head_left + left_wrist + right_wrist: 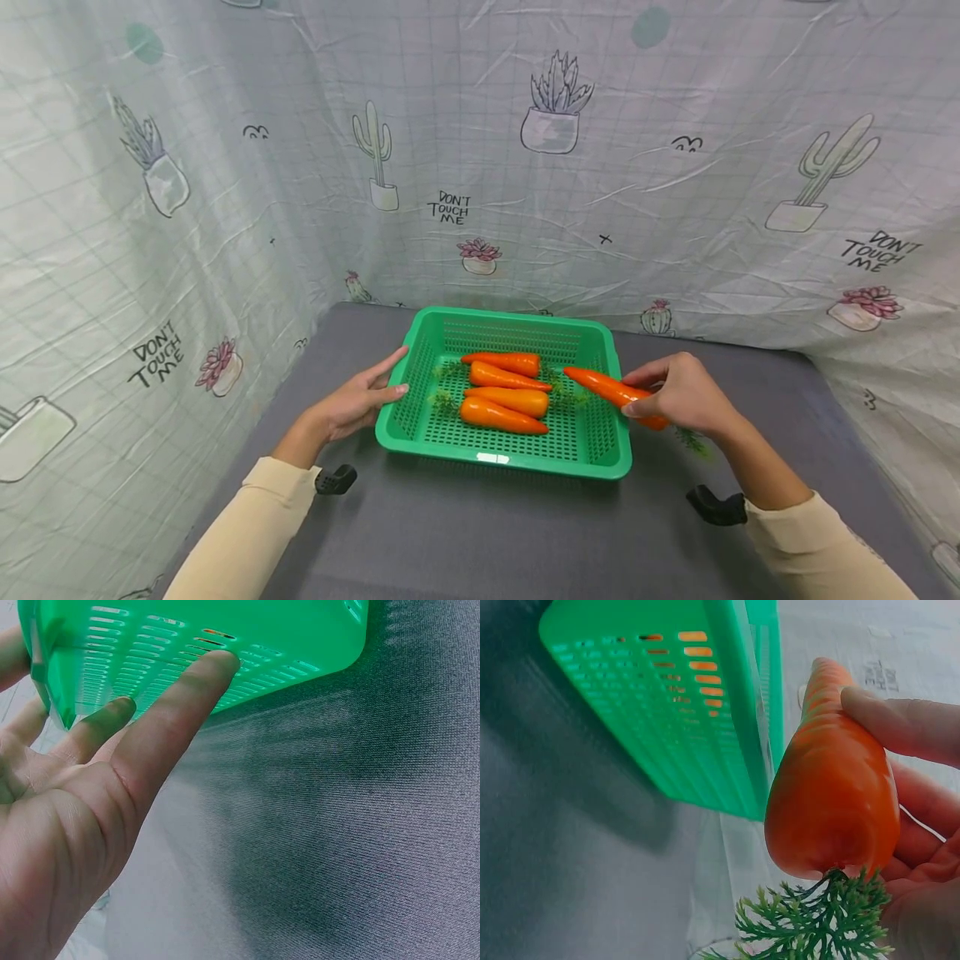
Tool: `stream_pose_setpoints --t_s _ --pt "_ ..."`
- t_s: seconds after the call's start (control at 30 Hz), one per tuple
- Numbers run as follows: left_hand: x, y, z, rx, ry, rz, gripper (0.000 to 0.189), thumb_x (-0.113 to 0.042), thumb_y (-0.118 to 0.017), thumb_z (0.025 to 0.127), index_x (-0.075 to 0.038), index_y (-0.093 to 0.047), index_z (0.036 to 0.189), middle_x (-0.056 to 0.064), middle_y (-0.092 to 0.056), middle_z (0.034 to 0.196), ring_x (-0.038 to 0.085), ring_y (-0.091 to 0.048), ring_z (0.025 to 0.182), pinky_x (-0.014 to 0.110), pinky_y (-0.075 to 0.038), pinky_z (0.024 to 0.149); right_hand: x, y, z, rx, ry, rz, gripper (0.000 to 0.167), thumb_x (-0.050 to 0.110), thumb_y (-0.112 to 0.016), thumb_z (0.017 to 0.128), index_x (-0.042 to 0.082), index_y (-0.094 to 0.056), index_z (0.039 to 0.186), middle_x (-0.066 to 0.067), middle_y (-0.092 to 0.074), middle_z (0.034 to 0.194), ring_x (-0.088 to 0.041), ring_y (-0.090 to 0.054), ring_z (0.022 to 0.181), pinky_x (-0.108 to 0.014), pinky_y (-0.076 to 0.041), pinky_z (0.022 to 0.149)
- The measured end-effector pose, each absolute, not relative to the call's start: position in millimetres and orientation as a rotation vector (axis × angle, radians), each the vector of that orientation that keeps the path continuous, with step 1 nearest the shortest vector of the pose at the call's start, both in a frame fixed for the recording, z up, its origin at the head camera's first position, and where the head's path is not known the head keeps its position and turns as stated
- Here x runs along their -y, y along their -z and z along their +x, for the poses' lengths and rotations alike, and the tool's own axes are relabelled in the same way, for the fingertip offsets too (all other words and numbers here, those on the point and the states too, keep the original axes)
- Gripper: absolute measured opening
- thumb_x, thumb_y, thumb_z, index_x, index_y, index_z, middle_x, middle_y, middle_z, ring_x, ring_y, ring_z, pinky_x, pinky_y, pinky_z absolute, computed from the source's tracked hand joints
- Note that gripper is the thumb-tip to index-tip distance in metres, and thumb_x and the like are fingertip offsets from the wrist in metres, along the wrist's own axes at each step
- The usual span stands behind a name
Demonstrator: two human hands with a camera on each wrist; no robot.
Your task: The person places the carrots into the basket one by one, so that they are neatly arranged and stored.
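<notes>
A green plastic basket (502, 468) with slotted walls stands on the grey table, several orange carrots (504, 415) lying side by side in it. My left hand (352, 404) holds the basket's left side, thumb over the rim; in the left wrist view, its fingers (176, 712) press against the outer wall. At the opposite side, my right hand (686, 396) grips another carrot (607, 387) between thumb and fingers. That carrot slants over the right rim, narrow tip above the basket's inside. Its leafy green top (817, 919) hangs outside, clearest in the right wrist view.
A grey cloth-like surface (450, 533) spreads under the basket. Pale curtains (480, 167) printed with cacti and words stand close behind and along both sides. Black wrist mounts (716, 504) jut from the cuffs.
</notes>
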State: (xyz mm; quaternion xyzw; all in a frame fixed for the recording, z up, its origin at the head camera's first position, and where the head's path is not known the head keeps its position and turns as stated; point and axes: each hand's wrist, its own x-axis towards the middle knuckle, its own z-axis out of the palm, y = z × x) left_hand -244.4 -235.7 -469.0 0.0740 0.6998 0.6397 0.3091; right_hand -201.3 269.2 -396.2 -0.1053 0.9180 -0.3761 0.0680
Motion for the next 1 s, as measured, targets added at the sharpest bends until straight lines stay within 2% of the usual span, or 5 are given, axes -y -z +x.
stream_pose_setpoints --t_s 0.27,0.53,0.67,0.8,1.0 --pt "239 467 -243 -1.832 -1.718 0.184 0.083 -0.031 -0.061 0.107 -0.049 -0.005 0.166 0.011 0.005 0.177 0.046 -0.036 0.152 0.050 -0.058 0.101 -250 395 -208 -2.740 1.142 -0.383 0.038 0.019 -0.092 0.076 0.003 -0.082 0.109 -0.014 -0.080 0.101 -0.020 -0.072 0.083 -0.034 -0.060 0.069" --pt "237 470 -244 -1.811 -1.735 0.171 0.083 -0.028 -0.062 0.107 -0.051 -0.008 0.165 0.008 -0.012 0.177 0.037 -0.052 0.143 0.051 -0.059 0.099 -234 398 -211 -2.691 1.147 -0.408 0.036 0.017 -0.092 0.076 0.004 -0.082 0.108 -0.011 -0.080 0.101 -0.020 -0.071 0.084 -0.034 -0.060 0.072" --pt "237 470 -243 -1.814 -1.737 0.174 0.082 -0.026 -0.061 0.108 -0.050 -0.007 0.165 0.009 -0.015 0.176 0.032 -0.056 0.139 0.050 -0.059 0.098 -225 398 -213 -2.689 1.146 -0.436 0.034 0.016 -0.092 0.076 0.006 -0.083 0.107 -0.010 -0.081 0.102 -0.021 -0.070 0.085 -0.035 -0.059 0.074" --pt "238 469 -243 -1.803 -1.741 0.200 0.084 -0.025 -0.060 0.108 -0.047 -0.004 0.166 0.013 -0.016 0.176 0.032 -0.058 0.138 0.051 -0.059 0.097 -217 401 -214 -2.682 1.141 -0.461 0.034 0.015 -0.093 0.075 0.006 -0.083 0.107 -0.010 -0.081 0.104 -0.019 -0.069 0.086 -0.034 -0.059 0.074" --pt "236 468 -242 -1.820 -1.725 0.198 0.083 -0.029 -0.061 0.108 -0.048 -0.005 0.166 0.012 -0.006 0.177 0.037 -0.053 0.143 0.051 -0.059 0.098 -204 404 -214 -2.653 1.165 -0.514 0.034 0.014 -0.093 0.074 0.006 -0.083 0.106 -0.010 -0.081 0.102 -0.017 -0.069 0.084 -0.034 -0.060 0.072"
